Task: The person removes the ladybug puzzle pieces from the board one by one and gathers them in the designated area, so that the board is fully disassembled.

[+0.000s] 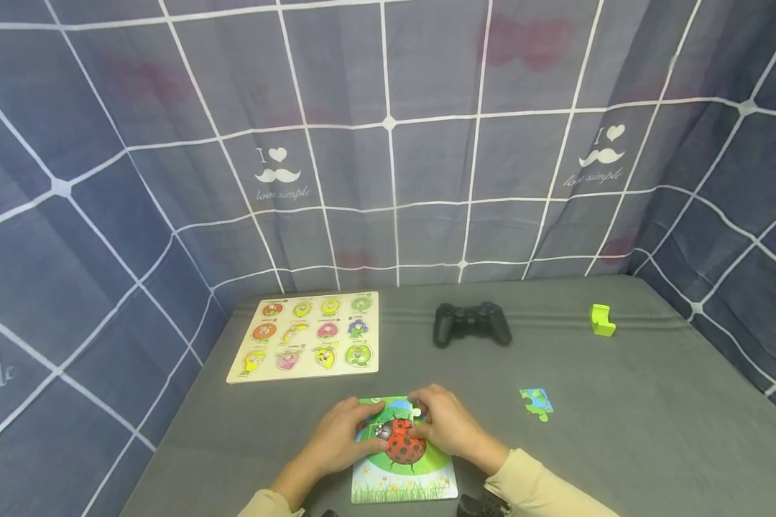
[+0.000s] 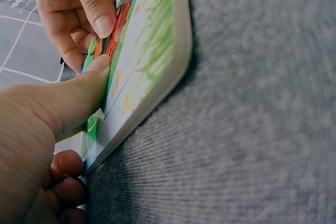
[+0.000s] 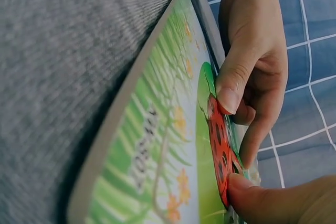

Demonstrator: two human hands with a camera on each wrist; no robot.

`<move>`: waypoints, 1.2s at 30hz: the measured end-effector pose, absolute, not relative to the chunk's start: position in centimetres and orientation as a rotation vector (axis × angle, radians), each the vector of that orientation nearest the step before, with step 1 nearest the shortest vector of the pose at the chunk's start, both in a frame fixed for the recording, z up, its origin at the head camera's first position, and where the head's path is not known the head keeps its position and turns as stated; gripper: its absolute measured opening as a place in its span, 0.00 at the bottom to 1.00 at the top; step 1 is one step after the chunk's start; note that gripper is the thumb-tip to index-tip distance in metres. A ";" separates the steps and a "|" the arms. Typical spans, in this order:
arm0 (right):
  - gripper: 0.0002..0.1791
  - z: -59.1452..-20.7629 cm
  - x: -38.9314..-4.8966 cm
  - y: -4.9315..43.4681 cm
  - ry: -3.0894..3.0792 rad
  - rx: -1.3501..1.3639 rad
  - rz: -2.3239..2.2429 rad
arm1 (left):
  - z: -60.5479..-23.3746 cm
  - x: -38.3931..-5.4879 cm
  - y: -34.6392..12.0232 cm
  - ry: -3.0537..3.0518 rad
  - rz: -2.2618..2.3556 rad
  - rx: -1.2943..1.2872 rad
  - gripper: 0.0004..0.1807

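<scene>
**Both hands at work on the ladybug puzzle**

Far left, back of the grey counter [image 1: 621, 416]: pale fruit board [image 1: 310, 343], tilted a little in plan, four fruit pictures to each of three rows. Patterned fabric [image 1: 427, 165], blue-grey with white grid lines, hangs behind and at both sides.

Next, nearer the front: left hand [image 1: 343, 438], gripping the left side of the ladybug puzzle [image 1: 401, 445]; thumb and forefinger on its face, lower fingers curled at the edge. Puzzle flat on the counter, front and centre, grass strip toward the person.

Right hand [image 1: 453, 424] at the upper right of the puzzle, thumb and forefinger pinching a puzzle piece with a pale tab [image 1: 417, 413]; its exact seating hidden by fingers. Cream sleeve [image 1: 543, 485] behind that wrist.

Beyond the right hand, farther back: black game controller [image 1: 470, 320], grips toward the person. Right again, nearer: loose blue-and-green piece [image 1: 538, 403], well apart from the puzzle. Rightmost, toward the back: small lime-green block [image 1: 601, 322], notched.
</scene>
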State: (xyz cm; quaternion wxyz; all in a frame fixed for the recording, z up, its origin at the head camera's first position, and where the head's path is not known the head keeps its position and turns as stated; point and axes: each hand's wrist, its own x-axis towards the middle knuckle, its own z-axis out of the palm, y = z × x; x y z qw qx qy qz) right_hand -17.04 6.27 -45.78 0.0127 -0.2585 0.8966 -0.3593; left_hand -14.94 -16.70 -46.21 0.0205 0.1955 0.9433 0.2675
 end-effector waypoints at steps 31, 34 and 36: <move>0.25 -45.3 -17.1 16.5 2.892 -0.443 -1.291 | -46.3 -15.1 -17.4 2.935 0.830 0.640 0.37; 0.25 -45.0 -16.7 19.8 2.932 -0.334 -1.282 | -46.4 -15.2 -17.2 2.927 0.827 0.655 0.37; 0.25 -45.0 -16.5 21.5 2.942 -0.288 -1.270 | -46.5 -15.3 -17.1 2.925 0.838 0.654 0.36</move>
